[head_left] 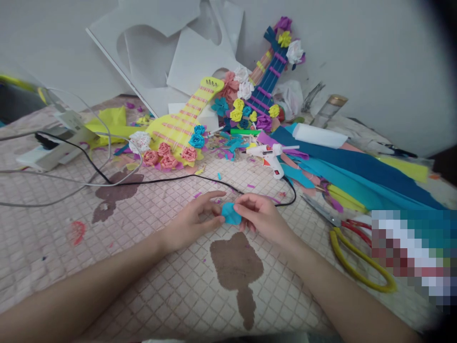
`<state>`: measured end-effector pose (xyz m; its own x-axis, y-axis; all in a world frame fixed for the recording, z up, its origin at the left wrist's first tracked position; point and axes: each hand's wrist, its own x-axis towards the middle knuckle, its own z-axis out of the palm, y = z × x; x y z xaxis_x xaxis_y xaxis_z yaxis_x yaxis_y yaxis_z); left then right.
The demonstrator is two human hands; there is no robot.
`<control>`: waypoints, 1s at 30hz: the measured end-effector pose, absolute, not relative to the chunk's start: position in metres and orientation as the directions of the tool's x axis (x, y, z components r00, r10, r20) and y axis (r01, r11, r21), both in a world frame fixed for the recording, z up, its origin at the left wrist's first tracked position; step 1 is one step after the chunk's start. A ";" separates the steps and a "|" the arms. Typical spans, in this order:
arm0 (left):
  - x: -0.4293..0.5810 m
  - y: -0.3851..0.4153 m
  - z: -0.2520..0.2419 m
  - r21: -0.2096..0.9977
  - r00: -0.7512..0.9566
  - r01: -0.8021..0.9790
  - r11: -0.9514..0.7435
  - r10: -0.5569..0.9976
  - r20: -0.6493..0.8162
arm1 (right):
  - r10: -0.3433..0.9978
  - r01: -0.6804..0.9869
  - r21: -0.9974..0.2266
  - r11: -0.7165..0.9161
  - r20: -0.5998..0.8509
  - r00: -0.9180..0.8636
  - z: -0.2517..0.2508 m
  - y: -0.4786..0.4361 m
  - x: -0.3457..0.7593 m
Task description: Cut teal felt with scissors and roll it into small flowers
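Observation:
A small rounded piece of turquoise crepe paper (pixel 231 214) is held between my two hands just above the patterned tablecloth (pixel 160 286). My left hand (pixel 200 215) pinches its left edge with thumb and fingers, while the index finger reaches out above. On the other side, my right hand (pixel 260 213) grips the right edge between thumb and bent fingers. Behind my hands lies a white hot glue gun (pixel 269 157), its black cord (pixel 171 178) crossing the table. The nearest decorated piece is a yellow paper guitar (pixel 182 124) with paper flowers (pixel 169 155) along its bottom.
Large scissors with yellow and red handles (pixel 357 262) lie at the right. Blue paper sheets (pixel 328 157) and a white roll (pixel 319 136) sit behind them. A dark blue guitar (pixel 267 81) leans on the wall. At left is a power strip (pixel 50 152) with cables.

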<state>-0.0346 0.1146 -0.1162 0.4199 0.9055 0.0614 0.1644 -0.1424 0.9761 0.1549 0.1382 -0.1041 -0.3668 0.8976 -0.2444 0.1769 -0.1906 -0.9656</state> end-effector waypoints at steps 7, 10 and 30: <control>-0.033 0.114 -0.113 0.905 0.310 0.356 -0.234 0.943 0.122 | 0.887 0.249 -0.953 -0.172 -0.260 -0.381 -0.104 0.137 0.157; -0.038 0.116 -0.110 0.711 0.327 0.604 -0.359 0.926 0.190 | 0.901 0.313 -0.943 -0.111 -0.228 -0.368 -0.107 0.139 0.158; -0.040 0.118 -0.110 0.198 0.570 0.646 -0.737 0.638 0.518 | 0.852 0.211 -0.915 -0.343 -0.398 -0.339 -0.101 0.145 0.157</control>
